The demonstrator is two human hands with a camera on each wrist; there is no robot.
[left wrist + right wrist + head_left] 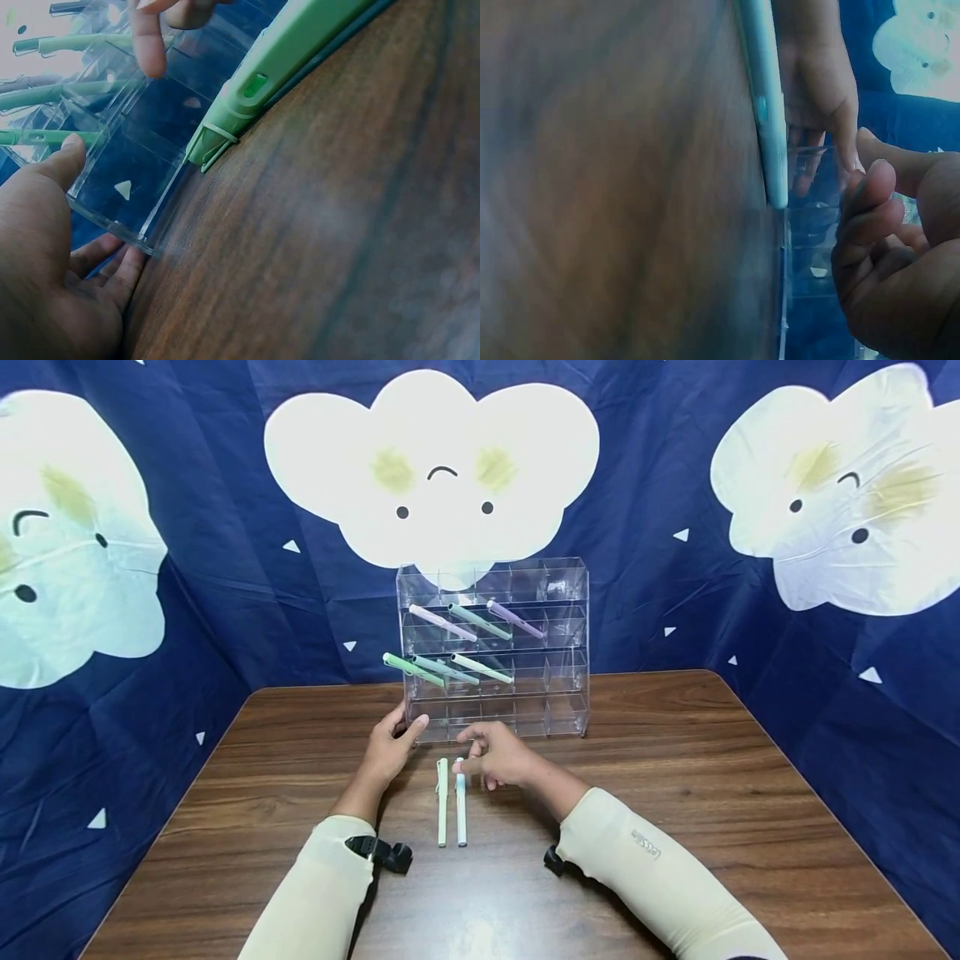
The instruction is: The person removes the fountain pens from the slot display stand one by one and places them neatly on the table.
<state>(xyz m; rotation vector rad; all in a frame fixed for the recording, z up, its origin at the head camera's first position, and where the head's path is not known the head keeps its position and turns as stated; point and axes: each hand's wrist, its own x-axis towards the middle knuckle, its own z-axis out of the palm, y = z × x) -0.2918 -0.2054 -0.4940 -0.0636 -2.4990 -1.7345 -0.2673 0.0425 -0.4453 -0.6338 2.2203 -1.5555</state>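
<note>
A clear acrylic pen rack (567,675) stands upright at the back of the table. My left hand (386,752) grips its lower left corner, thumb in front and fingers around the side. Just in front of the rack, a light green pen (442,814) and a pale blue pen (461,820) lie side by side, clip ends toward the rack. Over the pale blue pen's far end hovers my right hand (501,756), fingers loosely bent, with nothing visible in it. In the right wrist view, that pen (765,105) lies apart from the bent fingers (874,187).
Pens lean in two of the rack's tiers: pink (442,622), teal (480,621) and purple (516,619) above; green (414,669), blue-green (446,671) and pale green (482,669) below. A blue cloud-print curtain (645,635) surrounds the wooden table (675,777).
</note>
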